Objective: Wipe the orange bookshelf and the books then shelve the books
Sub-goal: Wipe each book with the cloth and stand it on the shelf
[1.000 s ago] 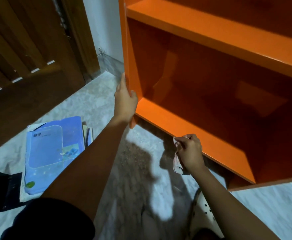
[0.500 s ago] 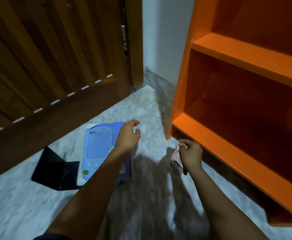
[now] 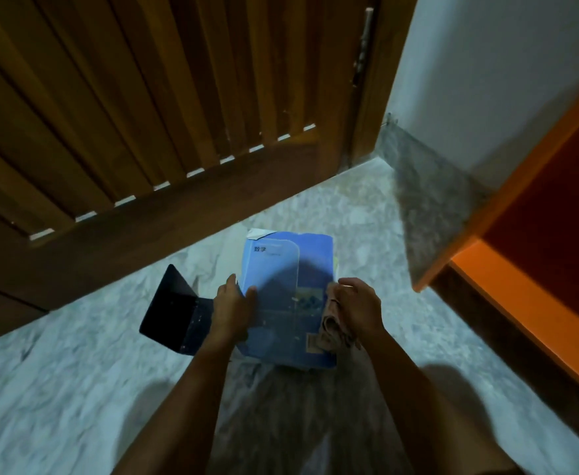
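A blue book (image 3: 283, 289) lies on top of a small stack on the marble floor, in the middle of the view. My left hand (image 3: 231, 308) grips its left edge, thumb on the cover. My right hand (image 3: 358, 308) holds a crumpled cloth (image 3: 332, 329) against the book's right edge. The orange bookshelf (image 3: 521, 275) stands at the right, only its left side panel and lowest shelf board showing, with no books on the visible part.
A dark open folder or case (image 3: 175, 310) lies on the floor just left of the books. A slatted wooden door (image 3: 144, 114) fills the back left. A white wall (image 3: 487, 80) with a grey skirting runs between door and shelf.
My left hand left the shelf's side and came down onto the blue book's left edge. My right hand carried the cloth from the shelf's bottom board over to the book. The view turned left.
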### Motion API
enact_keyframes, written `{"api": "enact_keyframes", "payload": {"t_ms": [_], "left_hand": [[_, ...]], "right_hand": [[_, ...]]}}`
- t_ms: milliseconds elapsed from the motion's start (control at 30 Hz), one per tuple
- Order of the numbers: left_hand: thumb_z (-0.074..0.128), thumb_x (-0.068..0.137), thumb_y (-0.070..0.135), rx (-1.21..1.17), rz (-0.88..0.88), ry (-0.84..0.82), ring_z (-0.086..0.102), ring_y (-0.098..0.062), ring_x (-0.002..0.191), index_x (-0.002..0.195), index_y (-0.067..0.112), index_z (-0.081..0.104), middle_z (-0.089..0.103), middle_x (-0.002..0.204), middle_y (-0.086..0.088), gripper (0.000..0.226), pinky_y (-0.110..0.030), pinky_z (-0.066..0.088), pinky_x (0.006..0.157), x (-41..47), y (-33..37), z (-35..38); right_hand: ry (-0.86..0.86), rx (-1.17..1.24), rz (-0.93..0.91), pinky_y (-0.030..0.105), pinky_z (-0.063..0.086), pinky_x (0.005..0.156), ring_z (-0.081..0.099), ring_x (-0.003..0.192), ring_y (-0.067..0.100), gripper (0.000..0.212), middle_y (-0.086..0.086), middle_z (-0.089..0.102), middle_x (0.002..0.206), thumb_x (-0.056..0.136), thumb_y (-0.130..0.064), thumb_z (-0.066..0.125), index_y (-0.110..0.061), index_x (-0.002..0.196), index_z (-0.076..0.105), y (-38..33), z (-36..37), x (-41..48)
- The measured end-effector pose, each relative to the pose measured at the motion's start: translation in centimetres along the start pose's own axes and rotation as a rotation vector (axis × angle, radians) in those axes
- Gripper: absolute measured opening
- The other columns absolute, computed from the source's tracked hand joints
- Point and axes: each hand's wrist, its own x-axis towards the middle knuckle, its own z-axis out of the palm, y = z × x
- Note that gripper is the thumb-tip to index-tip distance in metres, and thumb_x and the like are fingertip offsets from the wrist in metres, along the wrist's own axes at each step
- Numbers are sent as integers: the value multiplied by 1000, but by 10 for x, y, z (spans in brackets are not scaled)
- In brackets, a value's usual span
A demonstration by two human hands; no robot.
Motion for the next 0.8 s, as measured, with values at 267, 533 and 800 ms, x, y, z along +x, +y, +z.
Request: {"api": "enact_keyframes", "payload": {"t_ms": [267, 533, 800], "left_hand": [[54, 68, 62, -419, -55, 3, 61, -30, 101, 113, 15, 55, 65, 108, -11, 66, -49, 49, 90, 15, -14, 4], [60, 91, 20, -505, 73, 44, 56, -20, 92, 127, 16, 53, 61, 94, -5, 37, -29, 47, 78, 14, 18, -5], [51, 91, 26, -559, 188, -159, 54, -26, 118, 139, 19, 35, 50, 136, -10, 52, -34, 51, 91, 9, 34, -7]], "right_hand": [[-35, 16, 49, 34, 47, 80, 58, 91, 20, 9, 2, 63, 94, 91, -30, 55, -24, 90, 61, 16, 15, 16], [-55, 138, 27, 45, 50, 87, 62, 94, 25, 12, 2, 66, 93, 86, -35, 59, -25, 84, 65, 24, 9, 12], [-121, 260, -53, 28, 48, 79, 57, 92, 18, 20, 6, 62, 99, 94, -14, 54, -2, 109, 61, 32, -2, 5]]}}
